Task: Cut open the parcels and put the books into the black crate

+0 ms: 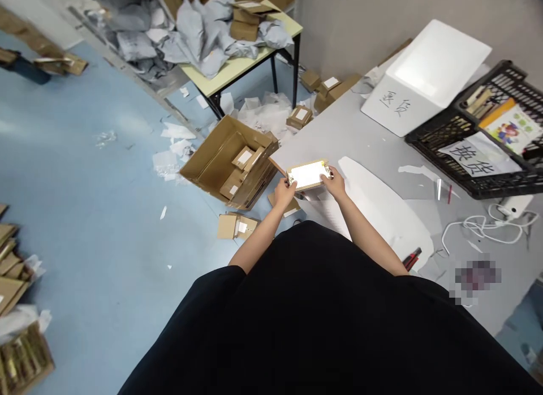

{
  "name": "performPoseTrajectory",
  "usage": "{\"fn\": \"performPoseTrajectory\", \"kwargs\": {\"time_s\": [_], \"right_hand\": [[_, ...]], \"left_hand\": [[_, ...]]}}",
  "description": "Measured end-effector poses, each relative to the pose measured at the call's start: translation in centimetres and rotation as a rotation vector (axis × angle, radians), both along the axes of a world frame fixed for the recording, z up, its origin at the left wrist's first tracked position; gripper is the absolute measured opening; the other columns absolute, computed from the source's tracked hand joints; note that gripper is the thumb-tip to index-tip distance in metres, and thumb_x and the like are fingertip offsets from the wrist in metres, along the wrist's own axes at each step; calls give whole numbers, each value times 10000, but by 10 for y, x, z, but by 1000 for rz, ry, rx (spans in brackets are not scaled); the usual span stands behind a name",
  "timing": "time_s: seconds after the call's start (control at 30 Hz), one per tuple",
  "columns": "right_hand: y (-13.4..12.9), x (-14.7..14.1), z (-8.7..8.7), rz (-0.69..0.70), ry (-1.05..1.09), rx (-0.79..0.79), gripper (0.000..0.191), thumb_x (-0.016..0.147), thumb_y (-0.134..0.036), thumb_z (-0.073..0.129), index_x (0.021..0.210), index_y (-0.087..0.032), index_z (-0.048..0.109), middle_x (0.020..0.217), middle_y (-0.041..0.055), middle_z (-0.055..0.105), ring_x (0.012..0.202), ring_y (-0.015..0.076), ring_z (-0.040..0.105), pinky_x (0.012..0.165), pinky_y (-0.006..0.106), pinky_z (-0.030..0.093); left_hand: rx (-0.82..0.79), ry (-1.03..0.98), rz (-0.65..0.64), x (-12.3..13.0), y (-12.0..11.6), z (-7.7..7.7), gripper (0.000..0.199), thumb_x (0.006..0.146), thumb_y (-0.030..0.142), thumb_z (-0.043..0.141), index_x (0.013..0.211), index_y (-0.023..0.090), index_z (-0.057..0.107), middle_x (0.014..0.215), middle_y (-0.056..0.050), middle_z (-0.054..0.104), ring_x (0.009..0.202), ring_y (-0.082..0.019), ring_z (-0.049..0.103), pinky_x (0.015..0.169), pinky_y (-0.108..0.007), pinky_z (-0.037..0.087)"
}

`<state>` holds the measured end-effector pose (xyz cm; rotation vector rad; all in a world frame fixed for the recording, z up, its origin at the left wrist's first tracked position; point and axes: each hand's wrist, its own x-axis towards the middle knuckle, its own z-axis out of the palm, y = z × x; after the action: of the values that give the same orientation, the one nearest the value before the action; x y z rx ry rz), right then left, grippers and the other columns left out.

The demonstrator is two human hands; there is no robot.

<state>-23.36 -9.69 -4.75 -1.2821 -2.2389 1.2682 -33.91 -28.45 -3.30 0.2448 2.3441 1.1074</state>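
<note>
Mid-frame, we grasp a small labelled box (309,176) by its ends with our left hand (285,194) and right hand (335,184), an open carton (211,160) left of it

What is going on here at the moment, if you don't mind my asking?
A person in a black top is holding a flat cardboard parcel with a bright white face, left hand at one end and right hand at the other, by the edge of the grey table. To the left, an open carton holds several cardboard boxes. A red-and-black tool lies to the right.
</note>
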Motion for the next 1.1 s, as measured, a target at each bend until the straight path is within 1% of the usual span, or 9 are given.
{"fn": "performPoseTrajectory", "kwargs": {"time_s": [0.1,0.27,0.4,0.53,0.77,0.83,0.97,1.03,1.1], "right_hand": [[19,24,-6,-120,-22,-34,578,735,-402,668,1272,-194,613,1221,117,690,1088,287,635,1014,482,479],[28,52,-20,-316,-50,-75,594,753,-460,645,1282,-196,591,1191,124,686,1084,294,631,995,485,479],[27,61,-30,-444,-79,-93,580,750,-478,642,1261,-210,588,1146,119,689,1046,292,637,964,472,492],[23,65,-39,-524,-96,-114,583,750,-492,634,1259,-215,578,1127,118,686,1012,283,639,934,457,503],[20,63,-46,-552,-89,-88,545,765,-435,601,1250,-190,549,1167,136,660,1041,283,618,979,477,478],[16,58,-44,-575,-110,10,515,771,-373,575,1238,-158,546,1199,163,634,1100,295,596,1020,486,452],[-2,36,-33,-603,-135,344,466,779,-251,498,1229,-139,541,1274,190,562,1265,325,491,1116,515,350],[-17,18,-27,-542,-114,426,445,789,-231,474,1223,-158,539,1283,183,544,1282,329,467,1119,527,338],[-33,-5,-23,-424,-88,436,424,802,-233,463,1215,-179,538,1272,174,544,1262,329,473,1106,533,348]], "left_hand": [[-2,25,-110,-1,39,-2,353,884,391,620,1164,177,642,1135,-128,732,1093,-276,672,951,-363,473],[-68,34,-289,-5,90,-11,386,889,386,591,1205,172,648,1210,-146,709,1154,-284,646,973,-370,467],[-86,28,-392,-10,117,-21,389,880,372,596,1217,189,655,1224,-135,708,1169,-288,640,975,-369,469],[-63,9,-478,-16,130,-34,376,873,333,605,1219,198,663,1236,-123,705,1175,-289,635,1003,-380,463],[45,-86,-518,-30,114,-44,335,899,289,583,1209,198,669,1217,-90,714,1137,-228,651,1013,-339,479],[66,-104,-499,-38,103,-44,313,903,272,576,1185,182,679,1202,-94,721,1109,-220,663,1012,-335,486],[100,-103,-414,-63,71,-45,280,905,255,574,1142,164,691,1151,-100,736,1043,-210,685,993,-342,506],[102,-95,-368,-79,50,-45,264,899,239,572,1121,170,698,1146,-98,738,1056,-211,682,994,-348,508],[100,-86,-314,-96,26,-45,255,891,228,574,1103,170,704,1145,-101,738,1081,-213,676,1007,-350,500]]}}
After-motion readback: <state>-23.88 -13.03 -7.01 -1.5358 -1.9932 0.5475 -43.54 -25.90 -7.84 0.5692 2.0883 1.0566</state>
